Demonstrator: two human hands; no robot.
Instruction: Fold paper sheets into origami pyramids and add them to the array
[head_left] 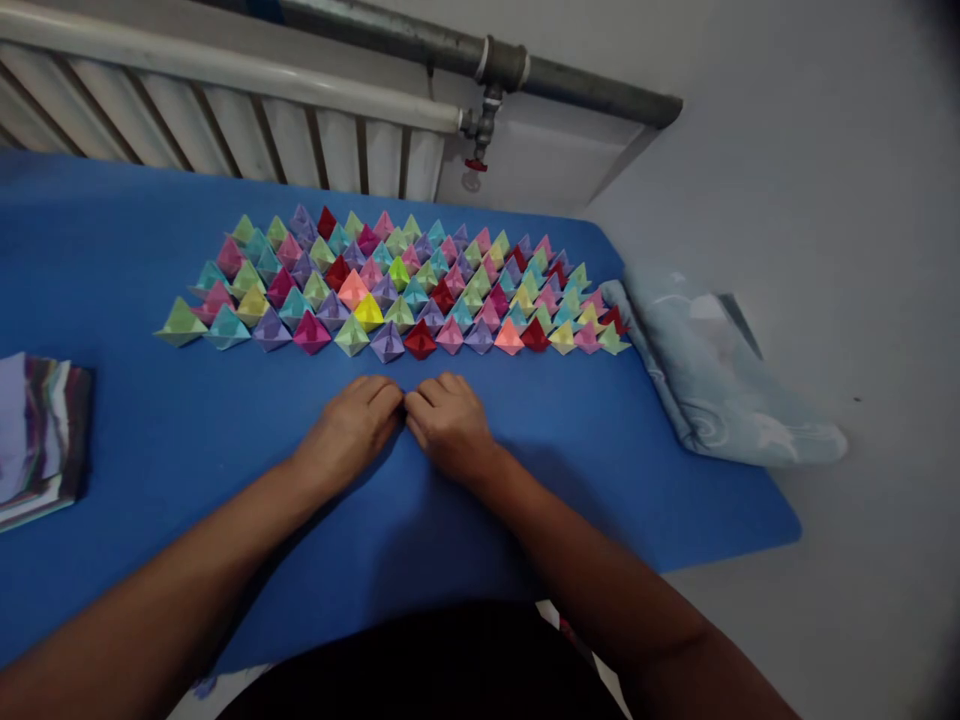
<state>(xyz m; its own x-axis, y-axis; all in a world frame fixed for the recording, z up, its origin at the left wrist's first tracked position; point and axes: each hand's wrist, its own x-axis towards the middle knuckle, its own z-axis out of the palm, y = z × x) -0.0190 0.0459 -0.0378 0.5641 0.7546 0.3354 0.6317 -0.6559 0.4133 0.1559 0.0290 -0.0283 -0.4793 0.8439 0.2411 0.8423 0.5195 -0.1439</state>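
My left hand [358, 425] and my right hand [450, 422] meet at the fingertips, low over the blue tabletop [315, 570]. Both are closed, with fingers bent and pressed together. Whatever they pinch is hidden; only a small dark bit shows between the thumbs. Just beyond my fingers stand several rows of small folded paper boats in many colours. Nearest the hands are a purple paper boat [388, 343] and a dark red paper boat [420, 341]. A light green paper boat [181, 323] marks the front row's left end.
A stack of coloured paper sheets [56, 440] lies at the table's left. On the right, a folded pale blue patterned cloth [697, 370] overhangs the table edge against the wall. Behind the table are a white radiator [285, 95], a metal pipe [585, 88] and a red-handled valve [476, 164].
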